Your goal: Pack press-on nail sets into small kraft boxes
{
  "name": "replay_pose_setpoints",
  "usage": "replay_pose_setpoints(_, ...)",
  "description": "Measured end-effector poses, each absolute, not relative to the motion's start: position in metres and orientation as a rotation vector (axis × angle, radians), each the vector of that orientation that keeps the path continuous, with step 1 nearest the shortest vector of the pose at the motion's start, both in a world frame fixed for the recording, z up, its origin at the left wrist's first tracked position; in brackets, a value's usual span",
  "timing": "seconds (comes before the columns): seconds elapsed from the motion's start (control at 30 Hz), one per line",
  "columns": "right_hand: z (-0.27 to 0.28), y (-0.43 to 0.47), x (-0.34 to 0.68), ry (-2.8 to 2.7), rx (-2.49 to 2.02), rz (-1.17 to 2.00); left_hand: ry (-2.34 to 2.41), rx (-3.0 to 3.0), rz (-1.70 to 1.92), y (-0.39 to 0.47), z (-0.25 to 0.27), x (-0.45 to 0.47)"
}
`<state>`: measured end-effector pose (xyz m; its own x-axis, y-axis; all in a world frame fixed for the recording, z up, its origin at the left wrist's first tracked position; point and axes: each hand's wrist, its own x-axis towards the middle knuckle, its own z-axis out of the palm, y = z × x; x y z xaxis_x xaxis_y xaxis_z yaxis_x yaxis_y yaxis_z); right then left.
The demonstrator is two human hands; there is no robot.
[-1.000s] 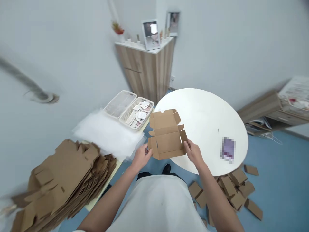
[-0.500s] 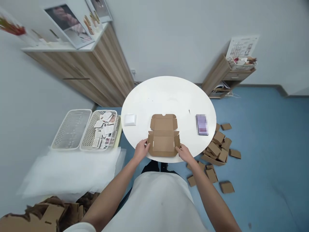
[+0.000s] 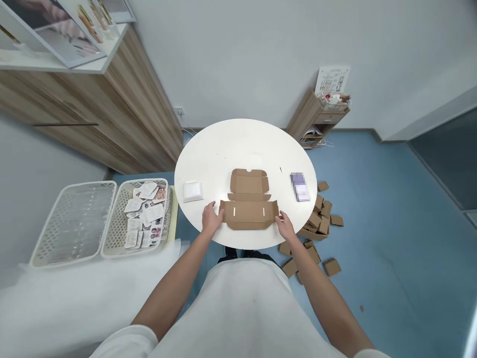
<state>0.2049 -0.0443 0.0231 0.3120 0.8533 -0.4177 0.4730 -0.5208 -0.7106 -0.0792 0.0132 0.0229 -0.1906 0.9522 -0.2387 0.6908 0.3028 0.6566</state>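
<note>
A brown cardboard mailer box lies partly folded near the front edge of the white round table. Its far lid panel with rounded flaps is flat, and two pale slots show through the near panel. The near side flaps stick outward. My left hand grips the left flap, its thumb at the cardboard edge. At the opposite side, my right hand pinches the right flap. To the left on the table is a white padded packet. A blurred purple stack sits toward the right.
Folded brown boxes lie on the blue floor at the right, around a carton. At left stand a basket of printed cards and a translucent basket, beside white sheeting. A wooden cabinet rises behind.
The near panel of the box has been folded, so its slots now show and its side flaps spread wider. Both hands have moved slightly up the flaps. The view has shifted.
</note>
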Motion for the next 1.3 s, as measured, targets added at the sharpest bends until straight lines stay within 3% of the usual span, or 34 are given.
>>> replay_pose_setpoints(0.33, 0.009, -0.058, 0.231, -1.391, -2.287, 0.661, 1.542, 2.164, 0.129, -0.025, 0.036, -0.048)
replay_pose_setpoints(0.63, 0.034, 0.037, 0.226, -1.427, -2.205, 0.978, 1.472, 2.335, -0.017, -0.020, 0.024, -0.034)
replay_pose_setpoints(0.97, 0.003, 0.105, 0.229, -1.410, -2.088, 1.207, 1.545, 2.238, -0.108, -0.017, 0.017, -0.015)
replay_pose_setpoints(1.3, 0.000, 0.135, 0.229, -1.667, -1.972, 1.079, 1.804, 2.139, -0.166, 0.021, 0.028, 0.011)
